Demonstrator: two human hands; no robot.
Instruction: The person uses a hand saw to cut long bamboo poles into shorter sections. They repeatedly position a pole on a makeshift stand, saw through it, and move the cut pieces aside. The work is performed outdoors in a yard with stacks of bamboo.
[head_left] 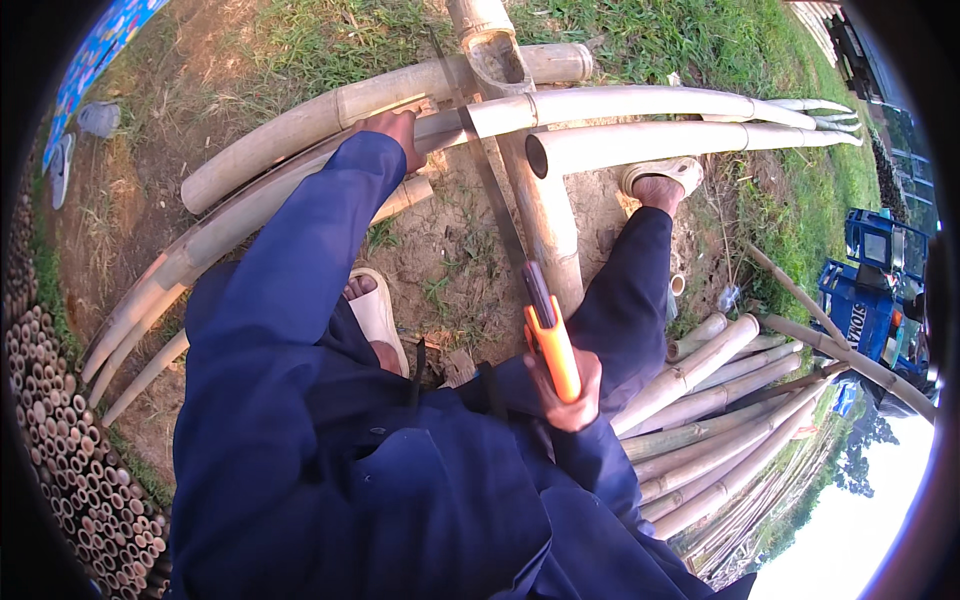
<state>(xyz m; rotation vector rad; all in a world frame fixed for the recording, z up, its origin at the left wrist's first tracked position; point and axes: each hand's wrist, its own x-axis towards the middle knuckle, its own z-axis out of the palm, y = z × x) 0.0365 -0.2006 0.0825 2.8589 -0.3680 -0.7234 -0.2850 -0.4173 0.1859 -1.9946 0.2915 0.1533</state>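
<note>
My right hand (568, 392) is closed round the orange handle of a hand saw (500, 205). The long thin blade points away from me and crosses a pale bamboo pole (620, 103), apparently in a cut there. Just left of the blade, my left hand (400, 132) grips the bamboo; its fingertips are partly hidden. The pole rests across a thicker bamboo post (548, 225) lying on the ground between my feet. A second cut pole (680, 145) with a dark hollow end lies close by on the right.
Another bamboo pole (300, 128) lies beyond my left hand. Several poles (715, 375) are piled at my right. A stack of cut bamboo pieces (75, 445) stands at far left. My sandalled feet flank the post. A blue vehicle (860, 310) stands at far right.
</note>
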